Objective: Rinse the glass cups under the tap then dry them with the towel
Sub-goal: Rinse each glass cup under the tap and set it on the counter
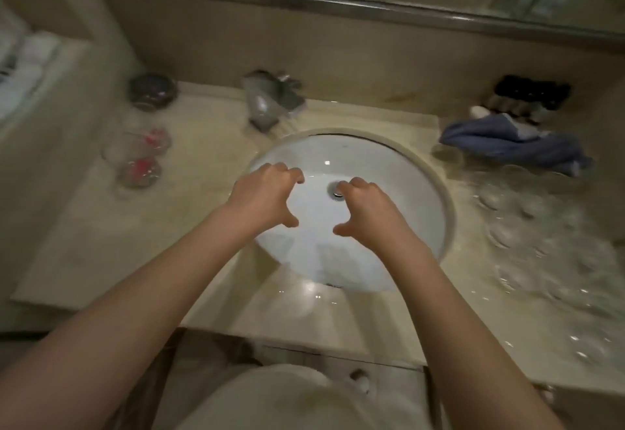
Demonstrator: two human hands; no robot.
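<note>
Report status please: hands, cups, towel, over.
Left hand and right hand empty over sink. Glass cups untouched, right counter. Blue towel beyond them. Nothing in the way.

Both forearms are bare from the lower frame edge up to the wrists, with no sleeves showing. The left hand (pixel 270 193) and right hand (pixel 367 208) carry no rings, watch or bracelet. The nails look short, though blur hides detail. At 6 o'clock, a pale cream garment (pixel 287 399) covers the person's front, plain and without visible print.
</note>
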